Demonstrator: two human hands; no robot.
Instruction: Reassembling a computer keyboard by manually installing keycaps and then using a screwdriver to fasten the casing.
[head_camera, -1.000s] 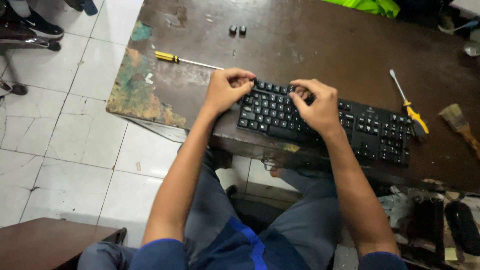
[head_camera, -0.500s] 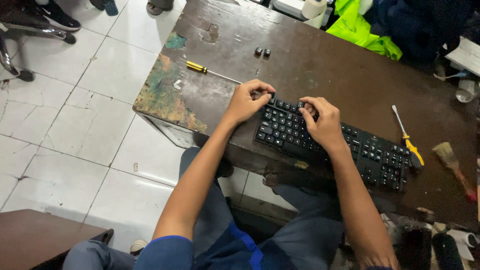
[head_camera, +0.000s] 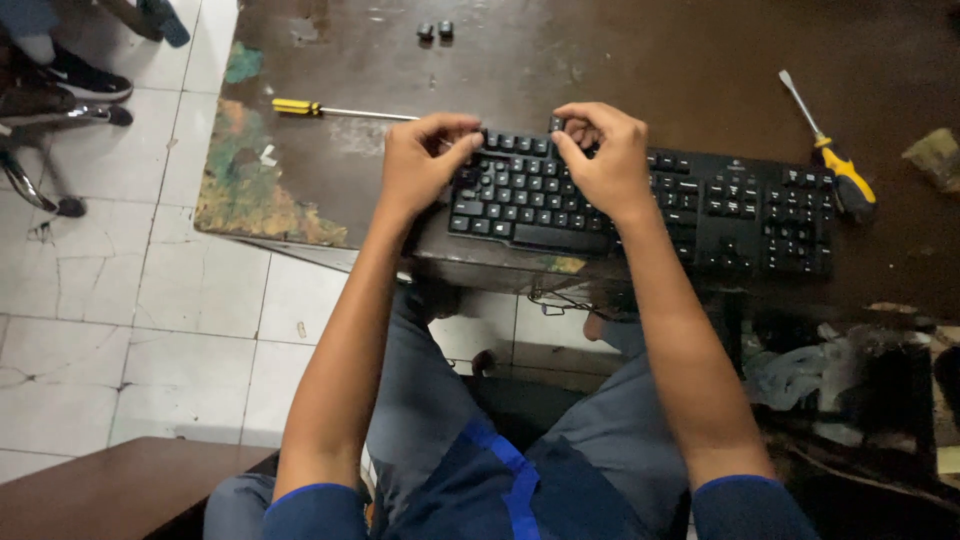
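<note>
A black keyboard (head_camera: 640, 205) is laid at the bench (head_camera: 650, 70) front edge. Its top-left corner is gripped by the left hand (head_camera: 420, 165); a small keycap, light and easily dropped, is pinched by the right hand (head_camera: 600, 160).

You have a black full-size keyboard (head_camera: 640, 205) lying flat on the dark brown desk (head_camera: 650, 70), keys facing up. Its long side runs along the desk's near edge, almost flush with it, slightly skewed so the right end sits a little lower in view. The left end lies near the middle of that edge; the number pad end points toward the desk's right side.
</note>
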